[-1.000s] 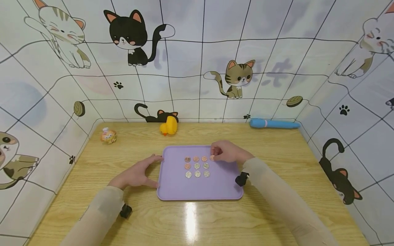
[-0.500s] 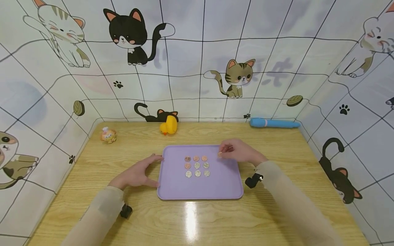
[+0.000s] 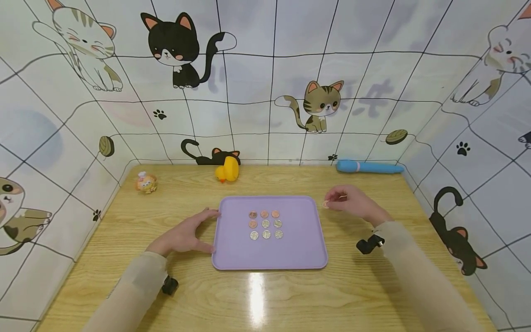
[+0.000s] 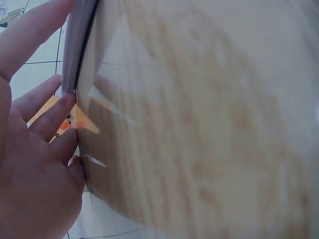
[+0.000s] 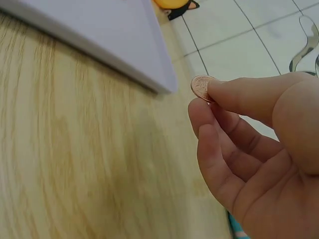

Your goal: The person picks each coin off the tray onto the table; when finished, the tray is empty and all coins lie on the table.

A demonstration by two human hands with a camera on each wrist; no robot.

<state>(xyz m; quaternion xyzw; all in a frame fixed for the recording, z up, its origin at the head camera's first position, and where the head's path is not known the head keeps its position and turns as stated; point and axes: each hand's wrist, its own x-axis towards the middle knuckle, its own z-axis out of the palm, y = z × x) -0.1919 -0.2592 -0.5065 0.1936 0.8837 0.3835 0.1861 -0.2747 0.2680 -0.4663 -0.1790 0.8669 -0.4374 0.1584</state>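
My right hand (image 3: pixel 350 201) pinches a copper coin (image 5: pixel 201 87) between thumb and fingers, just beyond the right edge of a purple tray (image 3: pixel 298 249). In the right wrist view the coin stands tilted at the thumb tip, above the wooden table. My left hand (image 3: pixel 186 233) rests at the tray's left edge, thumb and fingers spread, the tips touching the rim. On the tray lie several coins in three rows of three: copper coins (image 3: pixel 264 214) along the back row and at the left of the middle row, silver coins (image 3: pixel 266 234) in the other places.
Along the back of the wooden table (image 3: pixel 186 295) are a small figurine (image 3: pixel 146 183), a yellow rubber duck (image 3: pixel 227 169) and a blue pen-shaped object (image 3: pixel 369 167). A cat-patterned sheet (image 3: pixel 249 110) closes in the back and both sides.
My right hand has lifted the fourth copper coin from the end of the back row and carried it right, past the tray's edge. The left hand has stayed still.
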